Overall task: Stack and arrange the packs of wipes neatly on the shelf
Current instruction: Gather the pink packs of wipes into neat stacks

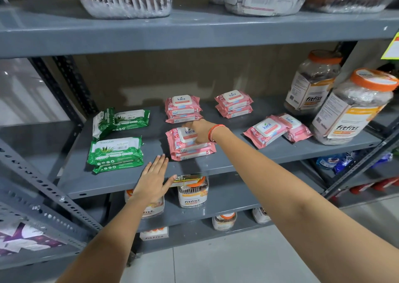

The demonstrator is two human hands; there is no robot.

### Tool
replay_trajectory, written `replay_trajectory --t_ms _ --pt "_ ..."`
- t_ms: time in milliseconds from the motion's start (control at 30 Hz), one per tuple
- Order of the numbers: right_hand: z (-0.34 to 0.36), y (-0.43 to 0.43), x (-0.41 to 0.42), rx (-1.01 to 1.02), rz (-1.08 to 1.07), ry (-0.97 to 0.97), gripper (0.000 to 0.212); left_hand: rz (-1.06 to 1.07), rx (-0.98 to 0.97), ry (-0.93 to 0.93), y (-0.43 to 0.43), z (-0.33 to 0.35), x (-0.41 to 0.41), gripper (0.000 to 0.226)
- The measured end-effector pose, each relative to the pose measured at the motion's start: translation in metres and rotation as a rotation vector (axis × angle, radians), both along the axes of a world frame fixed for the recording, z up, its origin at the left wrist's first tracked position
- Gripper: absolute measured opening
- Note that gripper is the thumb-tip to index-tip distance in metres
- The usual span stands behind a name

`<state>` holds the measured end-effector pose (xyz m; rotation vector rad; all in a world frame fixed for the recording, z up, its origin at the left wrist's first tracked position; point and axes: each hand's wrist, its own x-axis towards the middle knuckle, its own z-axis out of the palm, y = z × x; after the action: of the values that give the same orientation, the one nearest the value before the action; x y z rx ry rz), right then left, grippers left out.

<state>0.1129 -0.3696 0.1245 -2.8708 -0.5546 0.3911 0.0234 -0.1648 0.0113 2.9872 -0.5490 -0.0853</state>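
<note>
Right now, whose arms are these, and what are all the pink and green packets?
There is no machine here. A person wears a camera on their head, so this one picture looks down at their own two arms. They are tidying a grey shelf in a shop. The pink packets and green packets are packs of wipes, some stacked and some loose. The right hand rests on top of the front pink stack, its fingers curled at the top pack's white lid. The left hand lies flat and open at the shelf's front edge, holding nothing. On the right stand big jars with orange lids.
</note>
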Motion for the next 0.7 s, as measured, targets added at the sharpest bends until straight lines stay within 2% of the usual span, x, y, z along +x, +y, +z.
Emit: replay_trajectory --t_ms 167,267,400,567,700 --pt "-0.012 -0.029 -0.011 0.155 -0.078 -0.100 0.077 0.107 -0.268 -0.167 -0.017 -0.011 -0.028 0.085" --pt "-0.015 -0.060 -0.016 0.221 -0.128 -0.161 0.075 0.060 -0.299 -0.221 -0.043 -0.012 -0.041 0.074" --pt "-0.014 -0.103 -0.019 0.206 -0.182 -0.186 0.073 -0.098 -0.292 -0.240 -0.089 -0.002 -0.037 0.067" --pt "-0.017 -0.152 -0.020 0.094 -0.251 -0.161 0.075 -0.232 -0.300 -0.200 -0.139 0.005 -0.019 0.062" --pt "-0.022 -0.186 -0.018 -0.198 -0.269 -0.111 0.090 -0.261 -0.222 -0.149 -0.158 -0.002 -0.003 0.062"
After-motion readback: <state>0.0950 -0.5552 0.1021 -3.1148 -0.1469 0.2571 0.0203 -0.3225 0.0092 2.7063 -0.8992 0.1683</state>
